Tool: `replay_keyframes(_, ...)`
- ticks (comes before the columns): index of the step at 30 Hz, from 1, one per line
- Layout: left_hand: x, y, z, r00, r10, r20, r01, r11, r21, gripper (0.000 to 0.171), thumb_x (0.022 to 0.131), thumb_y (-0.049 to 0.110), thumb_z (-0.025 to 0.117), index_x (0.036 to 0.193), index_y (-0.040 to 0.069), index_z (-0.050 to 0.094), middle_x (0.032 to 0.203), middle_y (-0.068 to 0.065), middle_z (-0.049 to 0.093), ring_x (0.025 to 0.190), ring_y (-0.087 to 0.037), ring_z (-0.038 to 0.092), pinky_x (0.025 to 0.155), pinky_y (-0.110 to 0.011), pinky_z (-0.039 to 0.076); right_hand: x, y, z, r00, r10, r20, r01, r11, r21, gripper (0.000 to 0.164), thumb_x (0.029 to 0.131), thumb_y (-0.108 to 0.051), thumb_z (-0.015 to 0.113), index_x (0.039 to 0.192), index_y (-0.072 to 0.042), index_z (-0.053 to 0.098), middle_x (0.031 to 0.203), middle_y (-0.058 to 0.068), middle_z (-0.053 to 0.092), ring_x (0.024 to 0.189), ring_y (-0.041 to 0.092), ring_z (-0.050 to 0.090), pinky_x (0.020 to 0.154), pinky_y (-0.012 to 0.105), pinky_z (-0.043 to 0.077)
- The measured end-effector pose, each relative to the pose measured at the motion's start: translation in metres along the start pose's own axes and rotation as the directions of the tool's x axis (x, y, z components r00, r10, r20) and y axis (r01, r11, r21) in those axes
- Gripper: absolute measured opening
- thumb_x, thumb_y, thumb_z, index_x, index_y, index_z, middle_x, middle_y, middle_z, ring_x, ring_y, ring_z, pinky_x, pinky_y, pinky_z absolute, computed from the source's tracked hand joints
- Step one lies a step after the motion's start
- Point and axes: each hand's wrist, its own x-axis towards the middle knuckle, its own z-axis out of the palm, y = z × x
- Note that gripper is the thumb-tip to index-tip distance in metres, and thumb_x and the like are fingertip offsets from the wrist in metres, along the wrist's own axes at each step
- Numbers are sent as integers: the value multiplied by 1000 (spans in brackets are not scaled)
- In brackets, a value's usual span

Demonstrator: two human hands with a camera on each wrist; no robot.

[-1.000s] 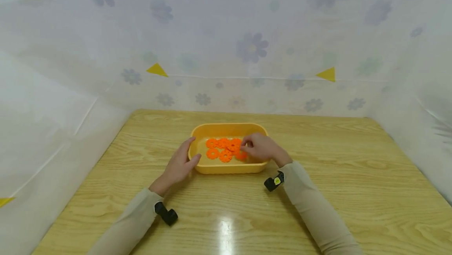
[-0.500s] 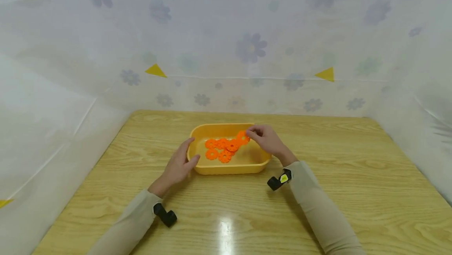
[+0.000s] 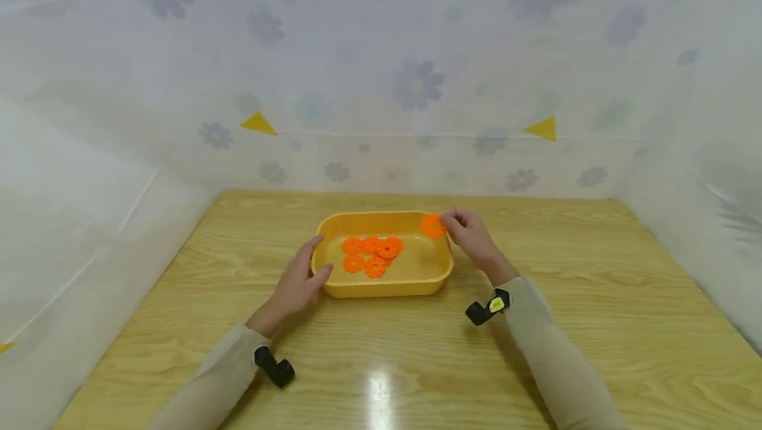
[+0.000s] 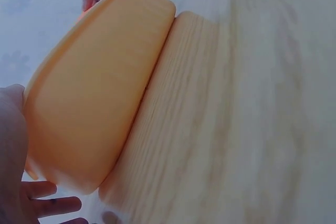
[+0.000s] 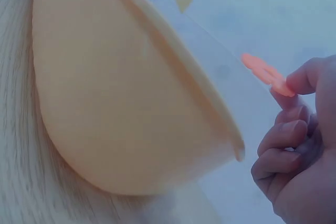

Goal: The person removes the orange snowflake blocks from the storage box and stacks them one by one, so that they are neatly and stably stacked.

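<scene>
My right hand (image 3: 470,228) pinches an orange plastic snowflake building disc (image 3: 432,225) between thumb and index finger, above the back right corner of a yellow plastic tray (image 3: 387,289). In the right wrist view the held disc (image 5: 265,73) appears nearly edge-on, with the other fingers curled below it. My left hand (image 3: 294,288) holds the tray's left end, thumb over the rim. Several matching orange discs (image 3: 354,263) lie in the left and middle of the tray, some overlapping. The left wrist view shows the tray's outer wall (image 4: 100,77) and spread left fingers (image 4: 58,206).
The tray stands on a wood-grain table (image 3: 565,251). White flower-patterned sheeting (image 3: 369,73) rises behind the table and on both sides, with yellow triangles (image 3: 542,128) on it. Each wrist wears a small black camera (image 3: 275,367).
My right hand has lifted one disc from the tray's right part and carried it right and back to the rim corner. The left hand stays at the tray's left end.
</scene>
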Motion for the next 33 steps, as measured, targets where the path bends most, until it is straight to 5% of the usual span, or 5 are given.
replay_keyframes(8,-2,-2,1,999,-34,25,35,999,-23,63,97,22,55,148,0,28,151,-24,33,137,-40,36,108,-55,32,-13,10,-19,997,69,-19,-68,997,43,27,102,-24,47,85,-4,50,61,-3,35,53,11,30,58,28,31)
replay_keyframes(21,-1,0,0,999,-34,19,35,999,-23,62,96,22,56,148,-1,29,150,-24,34,136,-39,36,108,-54,32,-34,24,-54,998,51,-34,-50,999,21,31,102,-28,46,84,-4,49,61,-1,33,50,14,26,60,41,24)
replay_keyframes(33,0,0,-1,1000,-15,15,16,1000,-21,63,96,21,56,148,-2,29,149,-25,35,135,-40,38,107,-55,33,-35,36,-68,990,136,-41,-137,990,-34,32,102,-26,47,81,-3,48,63,-1,35,54,16,30,62,36,29)
